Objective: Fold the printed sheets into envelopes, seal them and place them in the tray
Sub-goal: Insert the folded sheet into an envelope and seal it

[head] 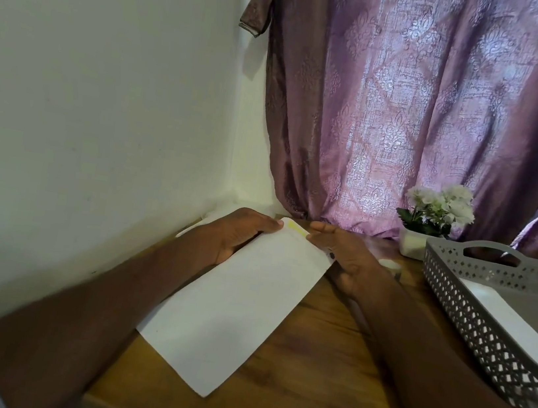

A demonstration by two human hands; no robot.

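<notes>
A long white envelope [228, 309] lies slanted on the wooden table [324, 367], its far end raised slightly. A yellow strip shows on its flap at the far end. My left hand [243, 231] holds the envelope's far left corner, fingers curled over the flap's edge. My right hand [343, 255] grips the far right corner, thumb at the flap. A grey perforated tray [473, 312] stands at the right with a white envelope [513, 324] lying inside it.
A small white pot of white flowers [432, 213] stands behind the tray. A small white round object [389, 264] sits between my right hand and the tray. A purple curtain [413, 103] hangs at the back, a white wall at the left.
</notes>
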